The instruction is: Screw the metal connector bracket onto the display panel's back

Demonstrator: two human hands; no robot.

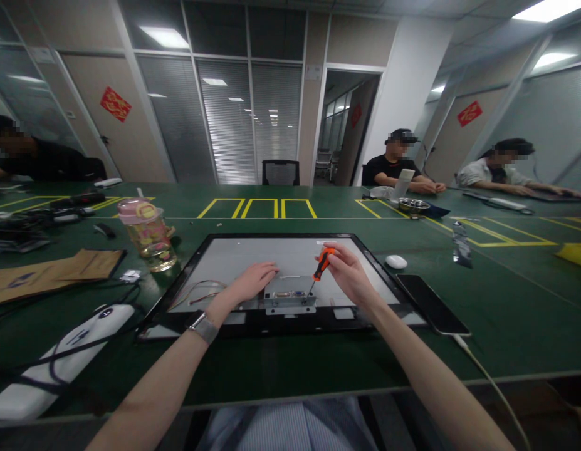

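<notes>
A monitor panel (pixel 234 250) lies face down on the green table, its grey metal back up and a small metal port bracket (pixel 290 299) near its front edge. My right hand (pixel 349 272) is closed round an orange-handled screwdriver (pixel 321 266), whose tip points down at the bracket's right end. My left hand (pixel 252 280) rests flat on the panel just left of the bracket, fingers stretched out and touching the metal. Thin coloured wires (pixel 200 289) run across the panel to the left of that hand.
A clear cup with a pink lid (pixel 146 235) stands left of the panel, near brown cardboard (pixel 55 270) and a white device with black cables (pixel 59 363). A black phone (pixel 431 304) and white mouse (pixel 396 262) lie on the right. Other people sit at the far left and far right.
</notes>
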